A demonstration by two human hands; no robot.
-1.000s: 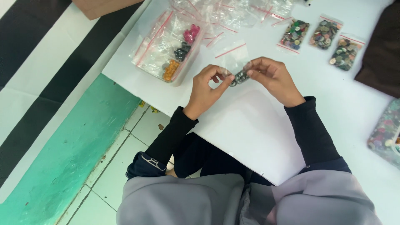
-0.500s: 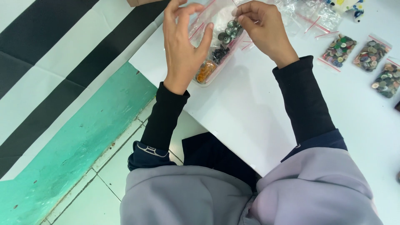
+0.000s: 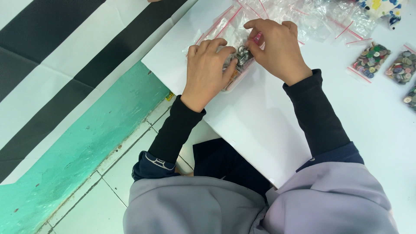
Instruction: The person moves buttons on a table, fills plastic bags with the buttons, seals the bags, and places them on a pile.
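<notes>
The white worktop (image 3: pixel 277 130) carries everything here, and its near-left edge runs just beside both hands, with tiled floor (image 3: pixel 108 186) below. A heap of empty clear zip bags (image 3: pixel 303 17) with red seal strips lies at the far side, and three filled button bags (image 3: pixel 372 58) sit well apart to the right. Between the hands lies a larger clear bag (image 3: pixel 216 32) holding mixed pieces.

The left hand (image 3: pixel 207 69) rests over that bag, fingers curled narrow, and the right hand (image 3: pixel 277 50) meets it, both pinching a small cluster of dark metallic buttons (image 3: pixel 242 55) above the bag (whether these sit inside a small bag I cannot tell).

The likeliest slip, in my judgement: the pinch is shared and fine, so a loosened fingertip could scatter buttons, and so near the edge they could roll off onto the floor.
</notes>
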